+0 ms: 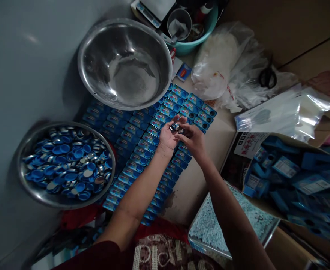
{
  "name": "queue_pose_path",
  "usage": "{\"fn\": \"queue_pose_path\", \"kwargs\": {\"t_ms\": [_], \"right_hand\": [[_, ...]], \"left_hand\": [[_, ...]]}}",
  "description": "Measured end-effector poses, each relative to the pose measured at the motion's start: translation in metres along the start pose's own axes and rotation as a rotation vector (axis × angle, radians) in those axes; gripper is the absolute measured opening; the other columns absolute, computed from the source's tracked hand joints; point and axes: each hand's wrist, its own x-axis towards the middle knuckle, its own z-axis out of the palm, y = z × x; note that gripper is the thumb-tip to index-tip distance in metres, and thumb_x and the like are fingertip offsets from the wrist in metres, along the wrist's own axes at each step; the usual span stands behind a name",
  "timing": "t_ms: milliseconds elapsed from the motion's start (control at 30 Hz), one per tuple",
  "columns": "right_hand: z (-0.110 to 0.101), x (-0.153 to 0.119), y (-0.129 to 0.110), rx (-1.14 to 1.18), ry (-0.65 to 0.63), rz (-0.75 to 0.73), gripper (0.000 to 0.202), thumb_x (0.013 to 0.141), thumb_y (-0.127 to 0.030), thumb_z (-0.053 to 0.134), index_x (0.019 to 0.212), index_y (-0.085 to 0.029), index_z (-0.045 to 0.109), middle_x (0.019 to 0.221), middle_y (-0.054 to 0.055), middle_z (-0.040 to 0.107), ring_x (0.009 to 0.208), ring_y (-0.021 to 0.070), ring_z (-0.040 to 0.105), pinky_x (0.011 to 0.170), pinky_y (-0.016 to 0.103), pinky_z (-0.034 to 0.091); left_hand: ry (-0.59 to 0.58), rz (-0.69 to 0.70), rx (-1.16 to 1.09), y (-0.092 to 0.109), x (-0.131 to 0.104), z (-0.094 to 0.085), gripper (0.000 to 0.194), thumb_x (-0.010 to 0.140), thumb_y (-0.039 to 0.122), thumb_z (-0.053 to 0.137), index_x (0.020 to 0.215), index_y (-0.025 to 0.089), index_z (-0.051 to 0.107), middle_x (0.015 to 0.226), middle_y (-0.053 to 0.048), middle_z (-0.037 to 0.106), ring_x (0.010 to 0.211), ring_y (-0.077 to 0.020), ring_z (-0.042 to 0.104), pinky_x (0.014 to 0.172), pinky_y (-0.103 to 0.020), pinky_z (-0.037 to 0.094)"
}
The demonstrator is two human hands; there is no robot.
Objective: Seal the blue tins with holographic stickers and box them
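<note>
The person's left hand (167, 139) is turned palm up and loosely spread, with a few small round discs (174, 127), of metal and blue, lying near its fingers. The right hand (195, 139) comes over this palm, its thumb and fingers drawn near to each other at the discs; whether they already pinch one, I cannot tell. Below the hands, many blue packs (132, 167) lie in close slanting rows on the table (214, 146), so I judge that the laying out is mostly done. Many of them show a blue round at one end, while a few packs at the far right (202, 123) show a dark round there (perhaps these are the ones which remain, but this is only my reading). The metal bowl (21, 161) at the left holds a big heap of similar discs (65, 148), so the supply seems far from finished.
</note>
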Motion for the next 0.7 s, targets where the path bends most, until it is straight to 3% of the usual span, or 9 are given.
{"fn": "queue_pose_path", "kwargs": {"t_ms": [100,233,367,500,600,700], "right_hand": [[-0.016,0.0,-0.004,-0.038,-0.125,-0.156,0.038,0.094,-0.033,0.066,0.131,-0.028,0.073,0.102,0.005,0.074,0.084,0.0206,0.066,0.08,0.035,0.055],[-0.025,0.002,-0.014,-0.152,-0.15,-0.278,0.02,0.097,-0.033,0.063,0.107,-0.027,0.079,0.105,0.009,0.073,0.09,0.0226,0.069,0.085,0.038,0.057],[-0.025,0.014,-0.003,-0.04,-0.035,-0.106,0.01,0.091,-0.035,0.067,0.091,-0.028,0.074,0.1,0.008,0.074,0.094,0.0243,0.07,0.084,0.039,0.06],[-0.039,0.047,0.019,0.03,0.145,0.149,0.014,0.082,-0.03,0.066,0.093,-0.023,0.07,0.083,0.003,0.071,0.078,0.0221,0.068,0.073,0.036,0.058],[-0.046,0.076,0.026,-0.206,0.136,0.156,0.01,0.074,-0.027,0.069,0.082,-0.021,0.07,0.081,0.004,0.072,0.081,0.023,0.068,0.078,0.037,0.055],[-0.047,0.099,0.025,-0.498,0.054,0.167,0.007,0.074,-0.028,0.073,0.076,-0.022,0.07,0.082,0.005,0.073,0.082,0.0251,0.068,0.08,0.038,0.053]], "left_hand": [[-0.01,-0.034,0.014,0.005,-0.002,0.002,0.03,0.096,0.016,0.049,0.118,0.014,0.069,0.098,-0.01,0.081,0.094,-0.0202,0.08,0.085,-0.033,0.065],[0.003,-0.069,0.027,0.012,-0.003,0.006,0.032,0.098,0.013,0.046,0.119,0.013,0.069,0.095,-0.009,0.08,0.094,-0.0196,0.08,0.078,-0.028,0.064],[0.058,-0.085,0.018,0.019,-0.004,0.008,0.027,0.101,0.015,0.048,0.116,0.014,0.071,0.09,-0.006,0.078,0.093,-0.0177,0.079,0.086,-0.03,0.064],[-0.024,0.0,0.001,0.026,-0.002,0.001,0.02,0.103,0.016,0.055,0.112,0.017,0.073,0.1,-0.005,0.079,0.098,-0.0171,0.079,0.103,-0.039,0.061],[-0.107,0.016,0.024,0.029,0.004,-0.003,0.02,0.098,0.009,0.062,0.113,0.016,0.074,0.109,-0.005,0.08,0.106,-0.0169,0.078,0.109,-0.039,0.058],[-0.148,-0.003,0.01,0.03,0.009,-0.004,0.023,0.098,0.008,0.06,0.116,0.015,0.074,0.113,-0.006,0.08,0.114,-0.019,0.077,0.114,-0.042,0.056]]}}
